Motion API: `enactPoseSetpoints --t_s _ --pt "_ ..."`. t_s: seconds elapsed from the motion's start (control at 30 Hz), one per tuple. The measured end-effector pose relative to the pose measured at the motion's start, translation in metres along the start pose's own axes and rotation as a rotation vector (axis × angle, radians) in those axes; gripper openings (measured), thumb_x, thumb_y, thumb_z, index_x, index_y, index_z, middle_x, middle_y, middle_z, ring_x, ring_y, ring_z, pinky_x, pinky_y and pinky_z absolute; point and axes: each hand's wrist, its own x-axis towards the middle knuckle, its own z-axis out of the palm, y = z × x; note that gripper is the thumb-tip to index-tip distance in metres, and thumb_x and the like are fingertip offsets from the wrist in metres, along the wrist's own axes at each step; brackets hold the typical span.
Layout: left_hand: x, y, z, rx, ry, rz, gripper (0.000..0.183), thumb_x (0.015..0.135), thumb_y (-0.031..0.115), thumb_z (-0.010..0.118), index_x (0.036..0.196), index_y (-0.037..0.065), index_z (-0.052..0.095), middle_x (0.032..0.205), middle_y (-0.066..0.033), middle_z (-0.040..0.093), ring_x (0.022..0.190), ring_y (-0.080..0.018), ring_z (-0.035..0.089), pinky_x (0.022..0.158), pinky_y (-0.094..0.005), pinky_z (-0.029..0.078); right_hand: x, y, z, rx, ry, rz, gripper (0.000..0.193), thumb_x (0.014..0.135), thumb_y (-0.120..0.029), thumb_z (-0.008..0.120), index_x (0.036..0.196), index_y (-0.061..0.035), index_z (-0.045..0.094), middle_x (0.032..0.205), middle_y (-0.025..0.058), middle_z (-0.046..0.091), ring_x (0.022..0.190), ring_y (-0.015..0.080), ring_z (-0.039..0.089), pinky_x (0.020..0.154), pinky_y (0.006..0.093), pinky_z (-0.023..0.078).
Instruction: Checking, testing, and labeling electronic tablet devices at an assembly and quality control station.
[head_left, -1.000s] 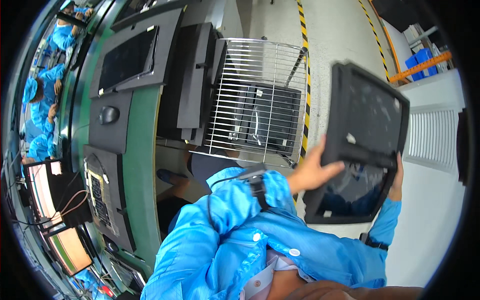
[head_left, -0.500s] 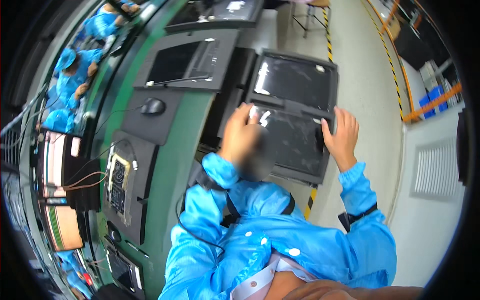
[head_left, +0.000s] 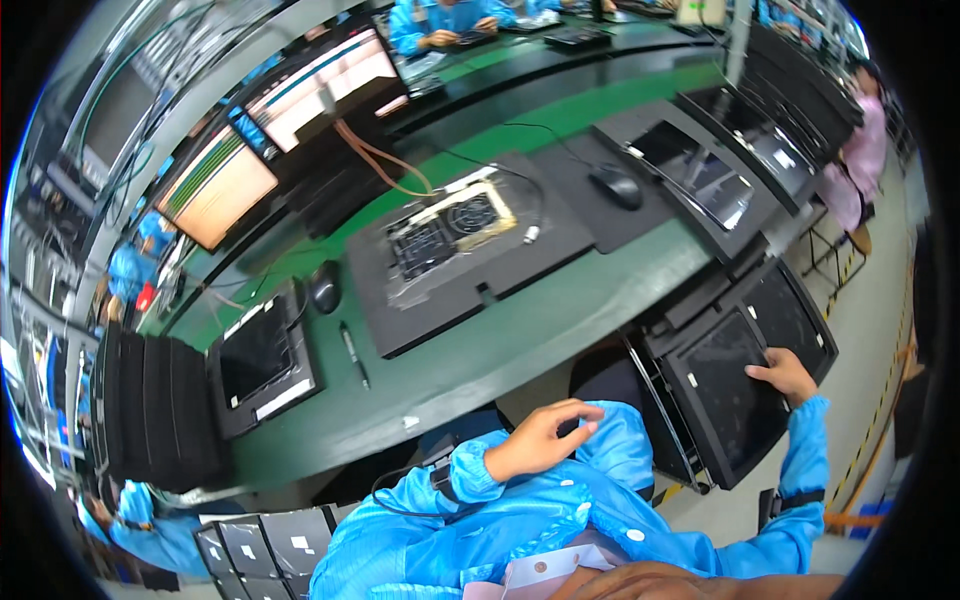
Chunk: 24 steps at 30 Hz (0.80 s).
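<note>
Currently, I observe the right hand (head_left: pixel 788 378) on the right side of a black two-panel tray (head_left: pixel 697 418), its thumb reaching over the tray face near the divider. I cannot tell whether its fingers are clamped on the rim or merely resting there. The tray lies to the right of the green workbench (head_left: pixel 480 345), beside its edge, with a metal wire rack (head_left: pixel 655 388) showing along its left side. Two dark flat panels sit in it, both bearing small white tabs.

I find the left hand (head_left: pixel 545 438) empty, fingers loosely curled and thumb apart from them, above the lap and well away from the tray.

On the workbench I note a black foam board (head_left: pixel 425 320) carrying a component with round fan-like openings (head_left: pixel 475 213), a black computer mouse (head_left: pixel 614 186) to its right, and a pen (head_left: pixel 354 355) to its left. Black stacked trays (head_left: pixel 160 410) stand at the far left end.
</note>
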Motion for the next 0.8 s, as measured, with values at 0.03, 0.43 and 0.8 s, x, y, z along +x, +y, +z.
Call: enactPoseSetpoints --t_s 0.03,0.43,0.8 --pt "-0.014 0.004 -0.007 -0.044 0.006 -0.036 0.029 0.101 0.017 0.063 0.125 0.000 0.066 0.122 -0.0142 0.069 0.115 -0.0230 0.065 0.102 -0.0351 0.050 -0.006 -0.004 -0.011 0.175 -0.060 -0.014 0.036 0.077 -0.029 0.085 0.088 -0.0044 0.061 0.081 -0.0007 0.053 0.077 0.0130 0.050 0.068 0.0325 0.042" --pt "-0.062 -0.006 -0.056 -0.978 -0.229 0.217 0.107 0.085 0.016 0.083 0.164 0.007 0.011 0.161 -0.0192 0.031 0.146 -0.0326 0.038 0.119 -0.0461 0.031 -0.064 -0.298 0.056 0.683 -0.189 -0.471 0.061 0.083 -0.024 0.078 0.132 0.0050 0.056 0.121 0.0064 0.063 0.113 0.0158 0.059 0.099 0.0311 0.047" --pt "-0.141 0.010 -0.102 -1.145 0.835 0.221 0.055 0.094 0.006 0.064 0.146 0.004 0.046 0.142 -0.0124 0.057 0.133 -0.0302 0.053 0.116 -0.0500 0.037 0.114 -0.378 0.145 -0.622 0.428 -1.307 0.035 0.089 -0.009 0.062 0.123 -0.0055 0.065 0.127 0.0163 0.063 0.134 0.0340 0.050 0.115 0.0532 0.035"
